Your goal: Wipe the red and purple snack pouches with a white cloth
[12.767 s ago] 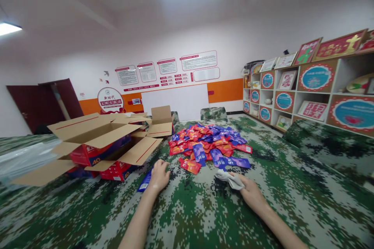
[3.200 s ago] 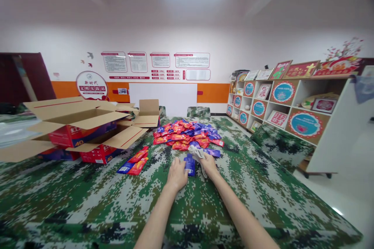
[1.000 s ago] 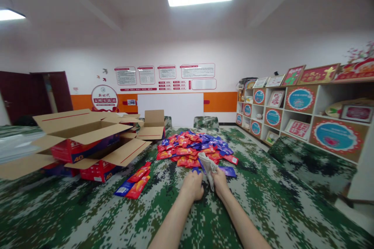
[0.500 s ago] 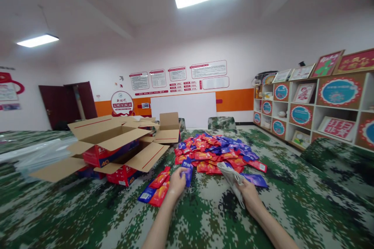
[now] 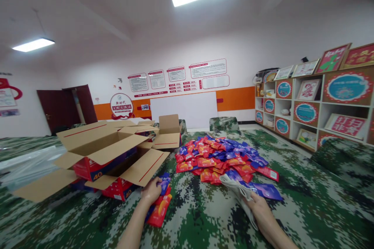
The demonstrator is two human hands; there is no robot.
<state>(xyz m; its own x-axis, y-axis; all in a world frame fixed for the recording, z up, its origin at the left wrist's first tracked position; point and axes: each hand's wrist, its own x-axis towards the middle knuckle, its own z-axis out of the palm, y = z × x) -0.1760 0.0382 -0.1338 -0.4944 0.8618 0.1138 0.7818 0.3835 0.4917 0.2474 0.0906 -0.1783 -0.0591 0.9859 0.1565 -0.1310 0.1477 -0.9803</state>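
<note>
My left hand [image 5: 152,191] is closed on a blue packet [image 5: 164,183], holding it over a few red and blue packets [image 5: 159,210] on the table, just right of the open cartons. Folded grey-white cloth [image 5: 238,188] hangs from my right hand [image 5: 258,204], whose fingers are closed around it. Just beyond that cloth lies a big heap of red and blue packets [image 5: 216,155]. One blue packet [image 5: 267,191] lies flat at the heap's near right edge, close to my right hand.
Open cardboard cartons [image 5: 102,146] are stacked on the left, their flaps spread wide over the table. Clear plastic wrapping [image 5: 35,163] lies farther left. A camouflage cloth covers the table [image 5: 198,221]. Chairs [image 5: 224,123] and a white shelf [image 5: 318,105] stand beyond.
My left hand has carried the blue packet left, from beside the heap to the small group of packets. My right hand still holds the cloth. The view has shifted slightly.
</note>
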